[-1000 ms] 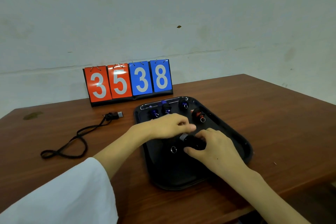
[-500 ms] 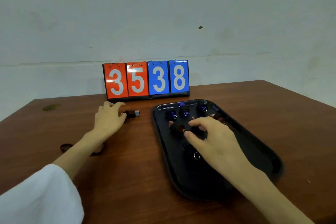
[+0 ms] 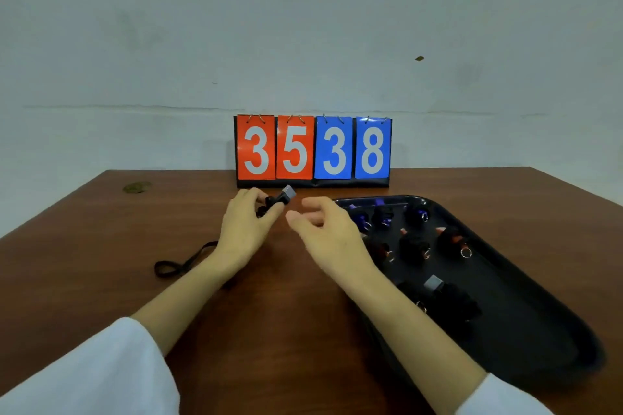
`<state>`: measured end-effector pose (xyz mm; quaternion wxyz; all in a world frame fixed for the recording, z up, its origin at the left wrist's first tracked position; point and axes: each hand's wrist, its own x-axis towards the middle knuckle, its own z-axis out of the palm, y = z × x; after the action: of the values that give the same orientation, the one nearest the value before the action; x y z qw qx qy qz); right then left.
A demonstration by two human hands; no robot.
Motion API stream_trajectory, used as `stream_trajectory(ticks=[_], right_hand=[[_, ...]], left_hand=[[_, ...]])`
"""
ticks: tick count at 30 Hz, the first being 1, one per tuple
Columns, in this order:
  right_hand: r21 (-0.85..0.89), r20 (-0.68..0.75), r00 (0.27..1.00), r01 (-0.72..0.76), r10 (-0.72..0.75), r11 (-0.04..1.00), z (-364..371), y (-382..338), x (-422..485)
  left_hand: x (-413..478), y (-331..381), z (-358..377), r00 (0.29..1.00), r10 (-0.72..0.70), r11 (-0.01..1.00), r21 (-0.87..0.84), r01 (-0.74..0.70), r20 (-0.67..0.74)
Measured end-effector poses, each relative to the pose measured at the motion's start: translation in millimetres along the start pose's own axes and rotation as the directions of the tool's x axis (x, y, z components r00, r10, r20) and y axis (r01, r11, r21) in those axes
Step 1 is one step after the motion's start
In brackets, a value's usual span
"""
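A small black piece with a silver tip [image 3: 282, 198] sits just above the table, in front of the score board, pinched between the thumb and fingers of the left hand [image 3: 247, 229], silver end pointing up and to the right. The right hand [image 3: 325, 232] hovers just beside it, fingers loosely spread and holding nothing, thumb toward the piece but apart from it. A black cord [image 3: 178, 264] lies looped on the wooden table [image 3: 101, 239] and runs under the left wrist; where it ends is hidden. To the right, a black tray [image 3: 539, 340] holds small black parts with blue trim [image 3: 384, 216] at the far end, red-trimmed ones [image 3: 415, 244] behind the right hand, and a silver-tipped one [image 3: 435, 283] nearer. The score board [image 3: 313, 152] reads 3538 against the wall.
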<state>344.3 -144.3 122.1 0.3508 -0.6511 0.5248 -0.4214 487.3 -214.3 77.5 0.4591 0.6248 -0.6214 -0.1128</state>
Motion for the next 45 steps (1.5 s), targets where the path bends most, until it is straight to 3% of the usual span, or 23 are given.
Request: stream_trajectory(ticks=[3, 6, 11, 13, 17, 21, 22, 24, 25, 27, 29, 32, 34, 35, 40, 42, 45], right_hand=[[0.350, 0.083, 0.969, -0.246, 0.232, 0.904, 19.1, -12.3, 8.7], [0.399, 0.177, 0.949, -0.313, 0.263, 0.862, 35.1, -17.7, 10.2], [0.457, -0.081, 0.973, -0.158, 0.218, 0.875, 54.8, -23.3, 5.2], [0.481, -0.177, 0.966, -0.081, 0.188, 0.873, 49.8, -23.3, 4.3], [0.682, -0.183, 0.975, 0.033, 0.126, 0.731, 35.8, -26.3, 5.4], [0.722, -0.277, 0.953, 0.122, 0.123, 0.681, 23.3, -26.6, 7.6], [0.719, -0.287, 0.950, 0.126, 0.126, 0.683, 18.1, -26.5, 9.7], [0.659, -0.270, 0.955, 0.090, 0.123, 0.747, 7.9, -27.4, 13.9], [0.538, -0.259, 0.962, 0.071, 0.085, 0.840, 4.6, -26.3, 16.2], [0.071, -0.209, 0.976, 0.071, -0.055, 0.995, -0.2, -19.3, 18.6], [-0.344, -0.056, 0.992, 0.085, -0.111, 0.935, -4.9, -11.2, 19.1], [-0.669, 0.197, 0.970, 0.026, 0.144, 0.742, -8.5, 3.6, 21.1], [-0.733, 0.271, 0.935, 0.045, 0.231, 0.679, -10.6, 5.4, 21.6], [-0.717, 0.315, 0.917, 0.062, 0.244, 0.694, -14.2, 2.8, 20.2], [-0.527, 0.558, 0.790, 0.100, 0.255, 0.844, -48.2, -20.4, 2.1], [-0.525, 0.505, 0.825, 0.062, 0.252, 0.849, -59.5, -21.1, -1.2], [-0.485, 0.209, 0.962, -0.056, 0.178, 0.873, -63.8, -9.2, 2.8]], left_hand=[[-23.1, 12.0, -26.9, 0.997, -0.025, 0.980, -0.200, 0.011, -0.069], [-44.5, 20.7, -42.9, 0.999, 0.020, 0.984, -0.175, -0.029, -0.050], [-49.5, 16.6, -65.6, 0.993, 0.001, 0.951, -0.306, 0.036, 0.118], [-43.3, 10.9, -73.6, 0.993, -0.099, 0.936, -0.332, 0.116, 0.068], [-30.4, -6.0, -85.1, 0.936, -0.350, 0.870, -0.386, 0.307, -0.043], [-25.3, -9.3, -95.2, 0.859, -0.502, 0.704, -0.530, 0.473, 0.100], [-24.6, -11.7, -96.3, 0.865, -0.498, 0.737, -0.497, 0.458, 0.058], [-23.6, -17.3, -95.8, 0.926, -0.354, 0.921, -0.224, 0.320, -0.133], [-23.5, -20.0, -94.0, 0.946, -0.264, 0.963, -0.102, 0.249, -0.189], [-23.3, -23.9, -90.0, 0.958, -0.214, 0.977, -0.060, 0.206, -0.192], [-18.4, -25.5, -92.1, 0.933, -0.327, 0.919, -0.281, 0.276, -0.153], [-12.1, -26.7, -102.3, 0.879, -0.476, 0.631, -0.702, 0.330, -0.015], [-12.4, -30.0, -105.7, 0.860, -0.506, 0.454, -0.831, 0.322, 0.057], [-12.5, -32.9, -105.2, 0.856, -0.512, 0.455, -0.823, 0.338, 0.069], [-16.0, -38.4, -101.4, 0.872, -0.464, 0.674, -0.577, 0.461, 0.155], [-16.8, -36.7, -101.1, 0.860, -0.476, 0.663, -0.567, 0.489, 0.185], [-17.9, -34.7, -98.6, 0.847, -0.473, 0.605, -0.609, 0.512, 0.242]])
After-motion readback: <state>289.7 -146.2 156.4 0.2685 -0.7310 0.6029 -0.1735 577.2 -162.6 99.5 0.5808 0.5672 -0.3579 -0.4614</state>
